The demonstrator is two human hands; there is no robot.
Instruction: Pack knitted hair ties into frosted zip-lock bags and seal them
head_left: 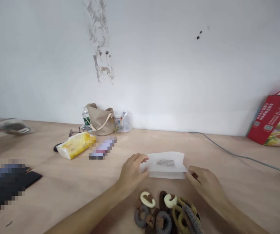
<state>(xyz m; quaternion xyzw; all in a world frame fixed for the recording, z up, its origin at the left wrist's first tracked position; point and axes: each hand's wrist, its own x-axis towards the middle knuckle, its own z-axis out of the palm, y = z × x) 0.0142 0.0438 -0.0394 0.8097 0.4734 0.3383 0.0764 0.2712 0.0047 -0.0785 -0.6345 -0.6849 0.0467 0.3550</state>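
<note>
Bag point(166, 162): your left hand point(133, 169) pinches one end, right hand point(205, 180) seemingly the other, blurred; hair ties point(167, 221) nearer you.

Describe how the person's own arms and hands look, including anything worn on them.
The left forearm and right forearm are bare as far as the picture shows, with no sleeve, watch or bracelet visible. The left hand and right hand wear no gloves, and no rings can be made out.
</note>
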